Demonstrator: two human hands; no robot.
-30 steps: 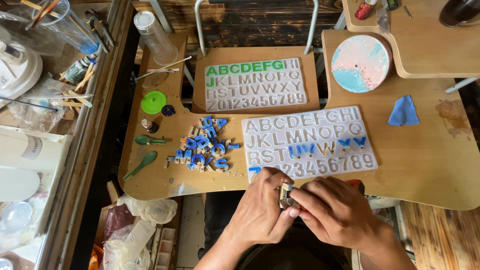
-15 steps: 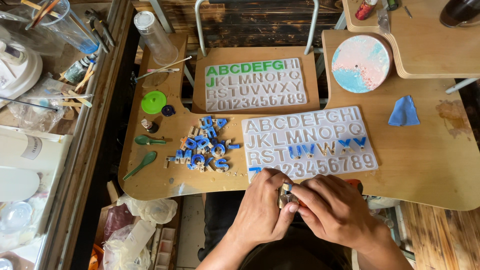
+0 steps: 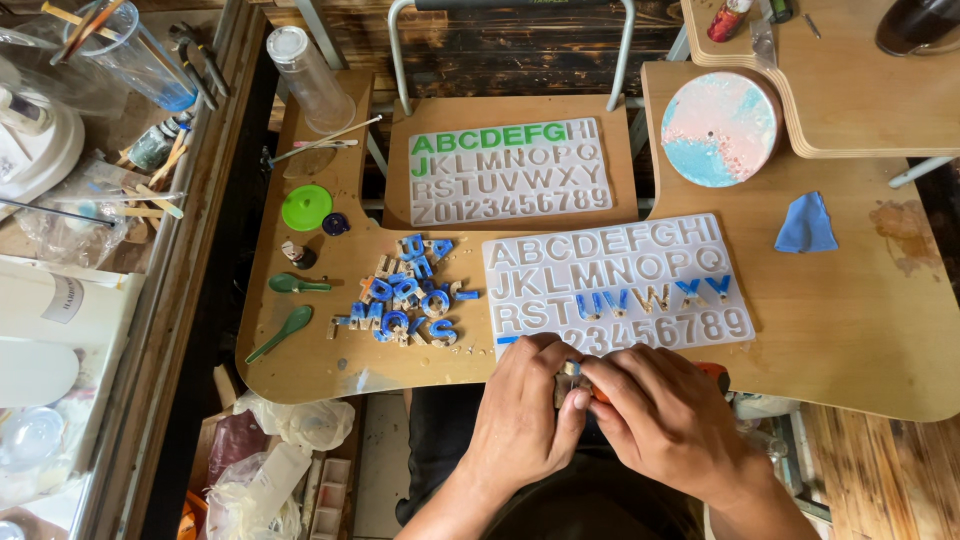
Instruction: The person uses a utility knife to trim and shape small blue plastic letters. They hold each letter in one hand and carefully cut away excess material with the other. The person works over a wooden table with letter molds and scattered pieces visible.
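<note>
My left hand (image 3: 525, 415) and my right hand (image 3: 665, 415) meet at the near edge of the wooden desk (image 3: 860, 330). Together they pinch a small blue and pale piece (image 3: 571, 370); an orange tool (image 3: 712, 374) peeks out under my right hand. Just beyond my fingers lies a translucent alphabet mould (image 3: 620, 285) with several blue letters still in its lower rows. A pile of loose blue and wood-coloured letters (image 3: 405, 300) lies to its left. A second mould (image 3: 510, 172) with green-filled letters lies further back.
A round pink and blue disc (image 3: 720, 128) and a blue scrap (image 3: 805, 225) sit at the right. Two green spoons (image 3: 290, 300), a green lid (image 3: 306, 207) and a clear cup (image 3: 305, 78) stand at the left. A cluttered shelf (image 3: 90, 150) runs along the far left.
</note>
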